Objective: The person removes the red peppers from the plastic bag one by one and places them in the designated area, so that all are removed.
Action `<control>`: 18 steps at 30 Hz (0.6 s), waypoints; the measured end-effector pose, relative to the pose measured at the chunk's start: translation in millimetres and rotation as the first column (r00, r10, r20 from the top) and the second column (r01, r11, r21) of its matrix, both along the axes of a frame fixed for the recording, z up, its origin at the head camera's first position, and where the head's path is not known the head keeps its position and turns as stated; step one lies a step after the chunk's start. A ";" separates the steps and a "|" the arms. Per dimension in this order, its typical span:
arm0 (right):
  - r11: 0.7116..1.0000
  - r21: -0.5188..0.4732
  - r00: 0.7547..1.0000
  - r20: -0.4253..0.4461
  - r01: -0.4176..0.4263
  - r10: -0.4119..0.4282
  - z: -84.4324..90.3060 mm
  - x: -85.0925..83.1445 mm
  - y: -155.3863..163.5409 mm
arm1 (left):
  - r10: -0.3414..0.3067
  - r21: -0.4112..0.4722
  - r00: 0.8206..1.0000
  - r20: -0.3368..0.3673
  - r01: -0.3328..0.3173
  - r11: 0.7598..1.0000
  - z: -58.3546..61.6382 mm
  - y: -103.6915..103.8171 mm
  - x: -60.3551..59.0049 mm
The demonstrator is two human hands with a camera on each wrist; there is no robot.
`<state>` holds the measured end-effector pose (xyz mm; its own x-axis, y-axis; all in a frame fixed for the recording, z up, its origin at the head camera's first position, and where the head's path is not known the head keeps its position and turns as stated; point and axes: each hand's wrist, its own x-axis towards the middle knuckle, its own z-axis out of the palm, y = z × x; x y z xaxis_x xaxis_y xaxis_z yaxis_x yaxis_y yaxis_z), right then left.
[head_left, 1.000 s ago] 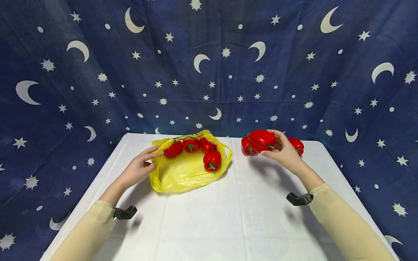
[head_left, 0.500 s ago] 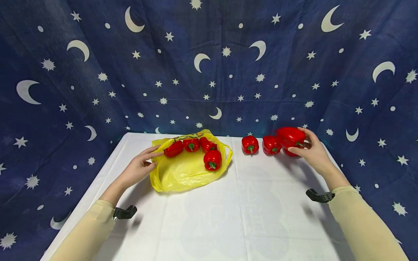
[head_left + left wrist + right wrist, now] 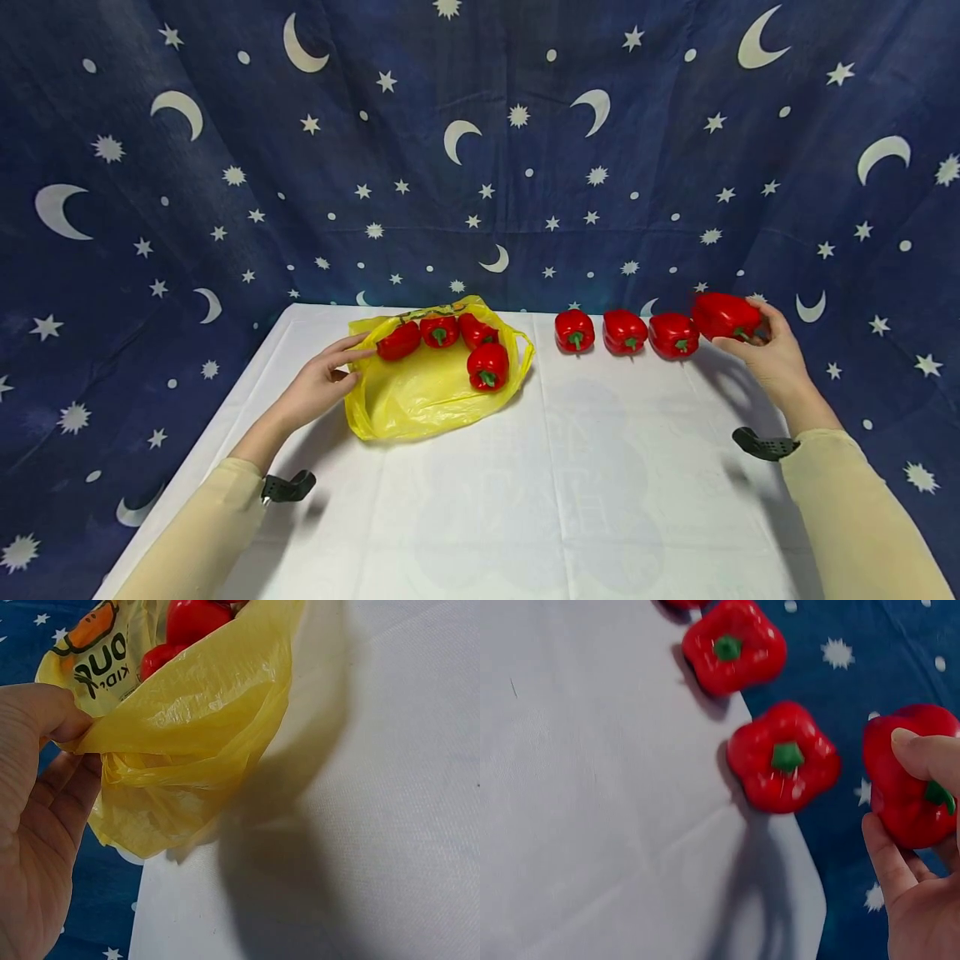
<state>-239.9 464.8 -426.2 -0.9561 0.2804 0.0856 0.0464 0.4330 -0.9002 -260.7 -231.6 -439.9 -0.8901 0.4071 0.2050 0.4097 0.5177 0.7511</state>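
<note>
My right hand (image 3: 772,354) grips a red bell pepper (image 3: 723,316) just above the table's far right corner; the right wrist view shows the same held pepper (image 3: 907,776) with fingers curled round it. Three more red peppers (image 3: 625,331) stand in a row along the far edge to its left, two of these peppers (image 3: 782,757) showing under the wrist. My left hand (image 3: 322,382) pinches the rim of a yellow plastic bag (image 3: 420,392), which lies open with several red peppers (image 3: 487,367) inside. In the left wrist view the thumb (image 3: 45,712) presses the bag's edge (image 3: 187,727).
A white cloth covers the table (image 3: 525,500). A dark blue backdrop (image 3: 480,150) with moons and stars hangs behind and drapes down both sides. The table's right edge (image 3: 810,900) is close under my right hand.
My right hand has carried the pepper rightward along the far edge, past the row of three, to the right corner. The left hand and bag have stayed put.
</note>
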 end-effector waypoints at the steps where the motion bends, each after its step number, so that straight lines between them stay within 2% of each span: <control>1: 1.000 -0.009 1.000 0.000 0.018 -0.018 -2.3 -0.3 2.6 | 0.002 0.000 1.000 0.003 -0.002 1.000 0.1 0.2 0.2; 5: 0.993 -0.064 0.995 -0.012 0.097 -0.098 -14.0 -2.1 11.7 | 0.007 -0.004 1.000 0.020 -0.006 1.000 1.6 1.9 1.5; 9: 0.983 -0.085 0.986 0.017 0.165 -0.164 -27.7 -8.0 21.1 | 0.009 -0.004 1.000 0.021 -0.009 1.000 1.3 1.5 1.4; 14: 0.971 -0.037 0.968 0.100 0.237 -0.232 -41.5 -15.1 24.3 | 0.011 -0.002 1.000 0.022 -0.011 1.000 0.8 0.5 1.0; 18: 0.964 -0.028 0.956 0.135 0.266 -0.260 -50.6 -18.2 23.2 | 0.009 -0.007 1.000 0.013 -0.008 1.000 1.9 0.5 1.4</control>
<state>-258.1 488.0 -476.8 -0.8500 0.5242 -0.0518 0.2696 0.3485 -0.8977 -259.3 -231.1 -438.0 -0.8962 0.4009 0.1900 0.3952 0.5266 0.7527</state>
